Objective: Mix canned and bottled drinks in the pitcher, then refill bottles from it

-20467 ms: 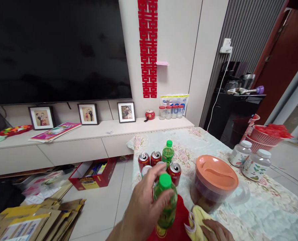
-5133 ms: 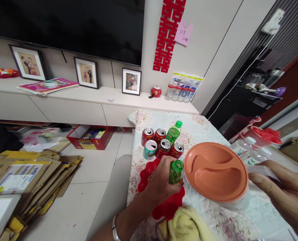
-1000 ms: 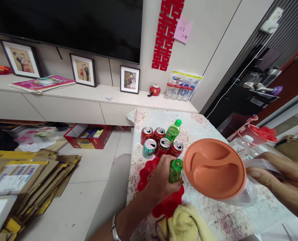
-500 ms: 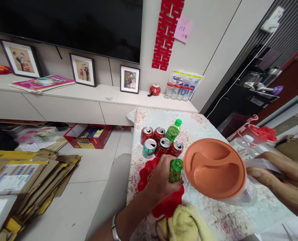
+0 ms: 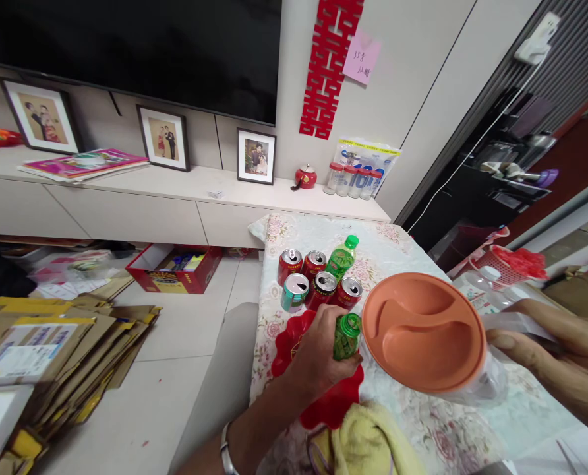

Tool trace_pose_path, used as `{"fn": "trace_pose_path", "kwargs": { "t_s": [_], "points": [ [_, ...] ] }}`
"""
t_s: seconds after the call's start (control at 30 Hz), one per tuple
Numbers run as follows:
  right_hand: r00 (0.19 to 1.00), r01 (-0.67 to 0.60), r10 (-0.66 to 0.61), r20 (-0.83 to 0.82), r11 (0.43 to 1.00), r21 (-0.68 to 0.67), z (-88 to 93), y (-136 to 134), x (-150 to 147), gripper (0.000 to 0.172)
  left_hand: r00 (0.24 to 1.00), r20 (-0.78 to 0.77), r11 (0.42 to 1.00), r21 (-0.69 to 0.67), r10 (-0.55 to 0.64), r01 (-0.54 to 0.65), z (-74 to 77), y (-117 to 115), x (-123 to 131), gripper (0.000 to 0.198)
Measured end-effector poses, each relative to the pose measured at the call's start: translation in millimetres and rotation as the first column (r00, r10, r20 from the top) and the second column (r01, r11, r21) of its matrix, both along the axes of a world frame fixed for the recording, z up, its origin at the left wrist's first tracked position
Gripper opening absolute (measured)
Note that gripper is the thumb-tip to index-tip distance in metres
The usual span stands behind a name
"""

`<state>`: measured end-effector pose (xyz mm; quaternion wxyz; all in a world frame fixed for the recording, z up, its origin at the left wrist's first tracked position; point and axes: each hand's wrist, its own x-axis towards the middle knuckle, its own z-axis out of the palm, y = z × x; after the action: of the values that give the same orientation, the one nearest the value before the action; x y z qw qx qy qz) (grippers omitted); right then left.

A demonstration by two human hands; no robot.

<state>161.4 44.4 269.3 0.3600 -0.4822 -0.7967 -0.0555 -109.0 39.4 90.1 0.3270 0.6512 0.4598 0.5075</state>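
My left hand [image 5: 318, 346] is wrapped round a green plastic bottle [image 5: 346, 340], which stands out over a red scalloped tray [image 5: 331, 399]. On the right, my right hand [image 5: 556, 356] grips the translucent handle of a clear plastic jug [image 5: 492, 386]. The jug's round orange lid [image 5: 425, 330] has two moulded hollows and faces me, hiding most of the body. Lid and bottle lie close side by side. Just beyond my left hand are several opened drink cans [image 5: 323, 284], red ones and a teal one. Another green bottle [image 5: 342, 258] with its cap on leans behind them.
A floral cloth covers the table [image 5: 383, 247]. A yellow towel [image 5: 373, 442] lies at its near edge. Clear bottles and a pink basket [image 5: 511, 264] stand on the right. Flattened cardboard [image 5: 41, 343] and a red box [image 5: 175, 269] sit on the floor at left.
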Motion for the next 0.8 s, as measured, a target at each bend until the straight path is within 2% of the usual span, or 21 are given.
{"fn": "trace_pose_path", "kwargs": {
  "t_s": [0.8],
  "points": [
    [1.0,-0.009,0.009,0.003,1.0,-0.016,4.0,1.9,-4.4,0.016,1.0,0.005,1.0,0.0,0.0,0.0,3.3,0.1,0.3,0.055]
  ]
}}
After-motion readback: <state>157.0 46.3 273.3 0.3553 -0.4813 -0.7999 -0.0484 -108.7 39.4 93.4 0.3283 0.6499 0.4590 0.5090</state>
